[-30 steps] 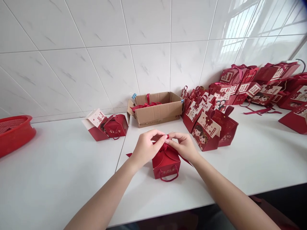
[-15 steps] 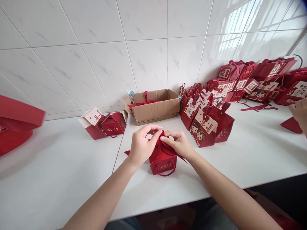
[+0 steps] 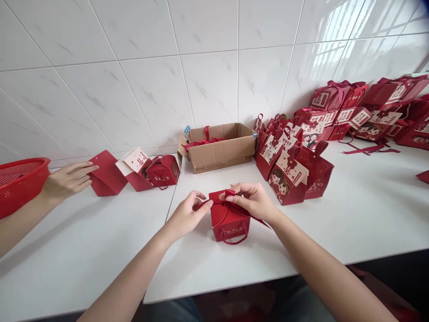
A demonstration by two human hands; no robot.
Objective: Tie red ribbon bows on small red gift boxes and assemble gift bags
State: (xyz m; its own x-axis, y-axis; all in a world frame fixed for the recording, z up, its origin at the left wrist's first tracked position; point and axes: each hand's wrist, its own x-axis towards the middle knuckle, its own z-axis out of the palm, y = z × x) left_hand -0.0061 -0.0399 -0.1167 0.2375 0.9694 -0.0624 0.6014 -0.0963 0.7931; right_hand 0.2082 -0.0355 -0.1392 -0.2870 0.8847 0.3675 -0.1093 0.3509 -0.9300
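A small red gift box (image 3: pixel 231 226) with a twisted cord handle stands upright on the white table in front of me. A red ribbon (image 3: pixel 258 219) runs across its top and trails off to the right. My left hand (image 3: pixel 189 212), left of the box, pinches one part of the ribbon between thumb and fingers. Over the lid, my right hand (image 3: pixel 250 199) pinches a folded piece of the same ribbon. Fingers hide part of the ribbon's crossing at the top of the box.
A cardboard box (image 3: pixel 221 154) holding red ribbons stands at the wall. Several finished gift boxes (image 3: pixel 290 176) crowd the right. On the left, another person's hand (image 3: pixel 69 179) touches a red box (image 3: pixel 107 174) beside two more boxes, near a red basket (image 3: pixel 25 192).
My left hand has moved left and down, drawing ribbon away from the box top. My right hand stays at the lid. Another person's hand and a red box have come in at left.
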